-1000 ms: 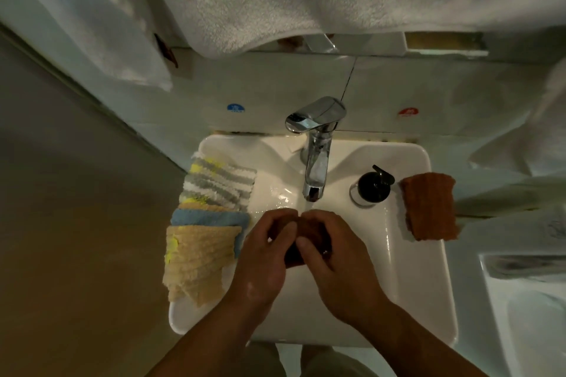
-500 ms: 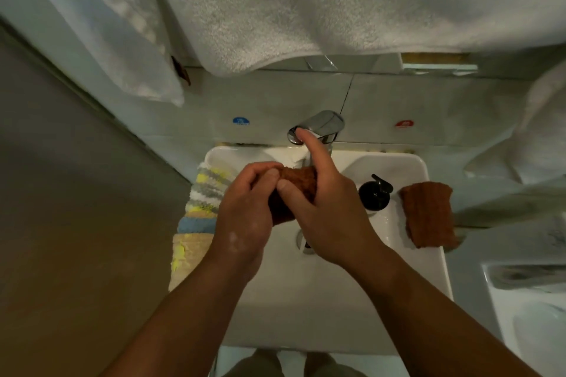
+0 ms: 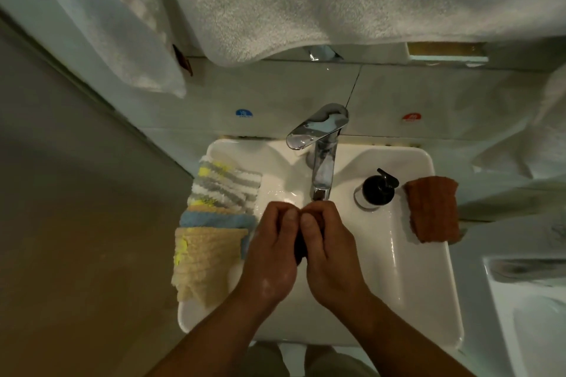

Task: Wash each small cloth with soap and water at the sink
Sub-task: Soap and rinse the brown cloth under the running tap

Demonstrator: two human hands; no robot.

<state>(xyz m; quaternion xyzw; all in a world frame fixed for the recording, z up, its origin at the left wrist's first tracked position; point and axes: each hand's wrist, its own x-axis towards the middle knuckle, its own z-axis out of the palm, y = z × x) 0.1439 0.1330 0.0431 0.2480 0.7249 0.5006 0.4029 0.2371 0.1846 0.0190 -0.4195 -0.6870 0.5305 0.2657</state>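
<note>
As they meet below the tap (image 3: pixel 322 173), the left hand (image 3: pixel 272 254) and right hand (image 3: pixel 332 257) grip a dark cloth (image 3: pixel 301 249)

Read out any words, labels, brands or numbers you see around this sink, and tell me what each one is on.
Blue round sticker on the wall tile, left of the faucet: white marks, too blurred to read.
Red round sticker on the tile, right of the faucet: too blurred to read.
Black soap dispenser: no label shows.
</note>
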